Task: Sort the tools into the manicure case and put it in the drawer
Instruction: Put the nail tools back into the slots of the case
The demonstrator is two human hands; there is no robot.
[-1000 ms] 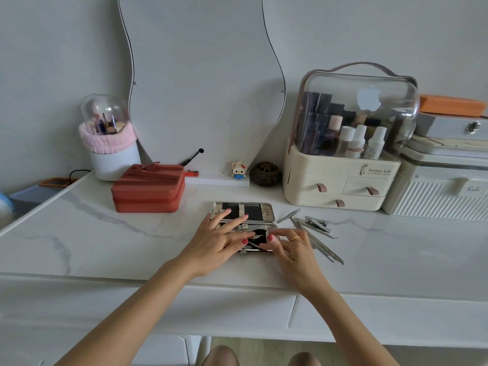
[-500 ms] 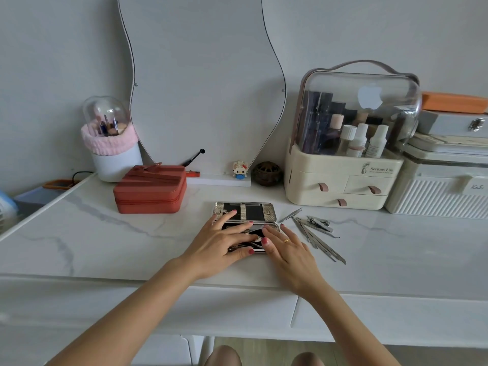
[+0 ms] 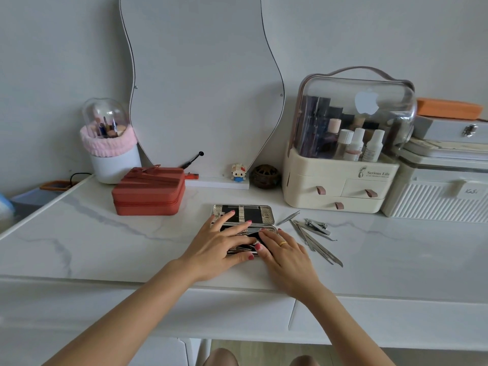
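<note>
My left hand (image 3: 221,244) lies flat on the near half of the open case (image 3: 244,220), fingers straight and spread, pressing the slim steel tools tucked inside. My right hand (image 3: 286,253) rests beside it, fingers straight and together, tips on the case's near right edge; neither hand grips anything. A thin gold ring (image 3: 283,243) sits on one right finger.

The case is a flat rounded rectangle with a shiny metal rim and black lining, hinged open, its far half showing pale straps. It lies on the smooth white marble-veined desk (image 3: 79,239), near the front edge. Just right of it, loose tools (image 3: 314,237) fan out on the desk: long flat polished strips, a pointed pair of tweezers, and stubby clippers (image 3: 317,223).

Farther left stands a boxy red pouch (image 3: 148,191) with a zip, and behind it a white cup (image 3: 113,143) under a clear dome, wrapped in fluffy pink. A wavy-edged mirror (image 3: 200,83) leans against the wall. Far right, a cream organiser (image 3: 340,180) with a glossy clear lid holds bottles, next to a ribbed white box (image 3: 435,199).
</note>
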